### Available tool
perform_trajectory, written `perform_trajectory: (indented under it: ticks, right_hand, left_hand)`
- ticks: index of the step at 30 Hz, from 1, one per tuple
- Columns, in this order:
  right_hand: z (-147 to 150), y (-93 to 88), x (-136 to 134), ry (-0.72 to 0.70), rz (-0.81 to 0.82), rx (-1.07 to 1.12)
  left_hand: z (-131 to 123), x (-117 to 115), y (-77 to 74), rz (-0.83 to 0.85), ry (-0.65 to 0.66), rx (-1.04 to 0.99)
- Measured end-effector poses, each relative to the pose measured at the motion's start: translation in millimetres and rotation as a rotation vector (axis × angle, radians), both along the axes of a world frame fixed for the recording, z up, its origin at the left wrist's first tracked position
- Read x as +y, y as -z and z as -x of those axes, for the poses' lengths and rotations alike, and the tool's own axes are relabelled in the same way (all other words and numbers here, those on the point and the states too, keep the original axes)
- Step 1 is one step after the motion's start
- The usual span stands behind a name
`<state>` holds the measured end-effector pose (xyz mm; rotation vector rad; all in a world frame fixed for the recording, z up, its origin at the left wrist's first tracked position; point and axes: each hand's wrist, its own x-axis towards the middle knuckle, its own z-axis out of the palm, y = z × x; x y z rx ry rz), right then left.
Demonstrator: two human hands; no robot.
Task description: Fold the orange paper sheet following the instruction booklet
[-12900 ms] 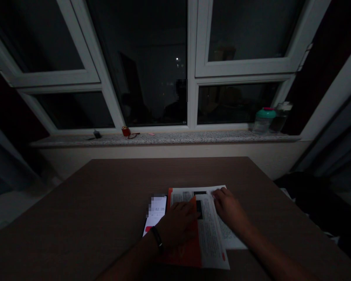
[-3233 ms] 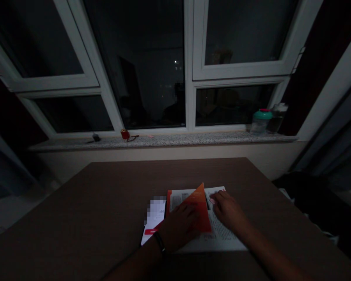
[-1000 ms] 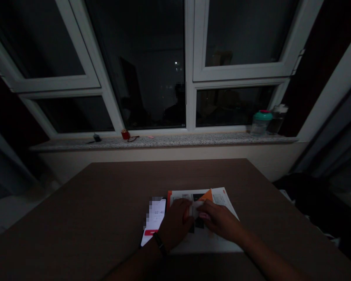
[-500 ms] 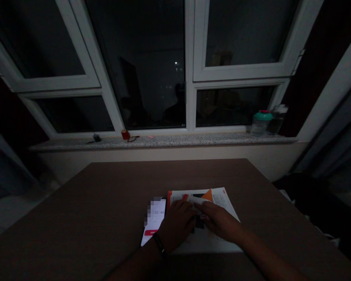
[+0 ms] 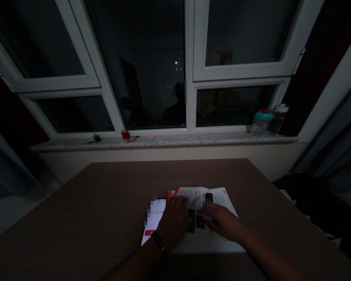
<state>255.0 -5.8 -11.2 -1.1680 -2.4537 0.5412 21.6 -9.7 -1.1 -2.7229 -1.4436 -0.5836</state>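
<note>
A printed paper sheet [image 5: 222,201], white with an orange side, lies on the brown table [image 5: 105,203] in front of me. Its upper part is folded and creased. My left hand [image 5: 174,222], with a dark band on the wrist, lies flat on the left part of the sheet, fingers stretched out. My right hand [image 5: 220,222] rests on the middle of the sheet with fingertips pressing on the fold. A lit phone [image 5: 154,218] lies just left of my left hand.
A stone window sill [image 5: 163,140] runs behind the table under dark windows. On it stand a teal-lidded bottle [image 5: 261,121], a second bottle [image 5: 277,117], a small red object [image 5: 125,134] and a small dark object [image 5: 97,137].
The orange flap that stood up earlier now lies flat, showing its white printed side. Both hands have shifted slightly on the sheet and press it down.
</note>
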Motion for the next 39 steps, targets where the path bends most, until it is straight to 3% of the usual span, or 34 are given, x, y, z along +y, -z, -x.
perform_trajectory:
  ticks: [9, 16, 27, 33, 39]
  right_hand:
    - [-6, -14.8, -6, 0.012, -0.032, -0.007]
    - [-15, -12.4, 0, 0.026, -0.052, -0.031]
    - [-31, -1.2, 15, 0.327, 0.000, 0.033]
    - [-32, 2.1, 16, 0.402, -0.028, 0.034]
    - [-38, 5.1, 19, 0.442, -0.108, -0.005]
  left_hand:
    - [4, -2, 4.8, 0.059, -0.002, 0.045]
    - [3, -2, 7.6, 0.078, 0.022, 0.030]
    - [2, -5, 2.8, 0.122, 0.040, 0.058]
    - [2, -2, 5.2, 0.119, -0.034, 0.021]
    - [1, -3, -1.4, 0.162, -0.103, 0.023]
